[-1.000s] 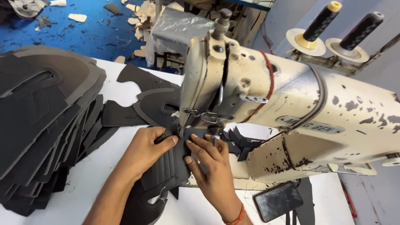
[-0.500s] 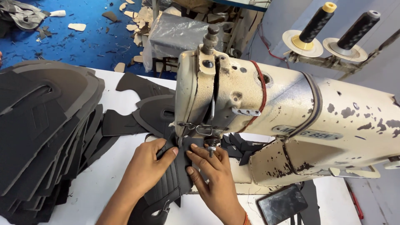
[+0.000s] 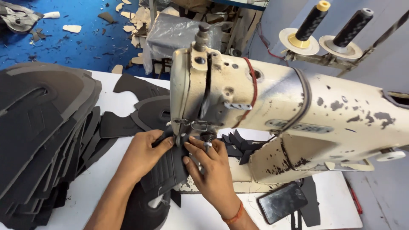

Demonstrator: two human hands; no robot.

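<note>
A worn cream sewing machine stands over a white table. Under its needle area lies a dark grey ribbed fabric piece. My left hand presses flat on the left side of this piece, fingers reaching toward the presser foot. My right hand, with an orange band at the wrist, pinches the piece's right edge just in front of the needle. Both hands hold the piece against the machine bed.
A tall stack of dark grey cut shoe-upper pieces fills the table's left. More cut pieces lie behind the machine head. A black phone rests at the front right. Two black thread cones stand behind. Scraps litter the blue floor.
The view has drawn closer to the machine head. Both hands have kept hold of the ribbed piece and shifted slightly toward the needle.
</note>
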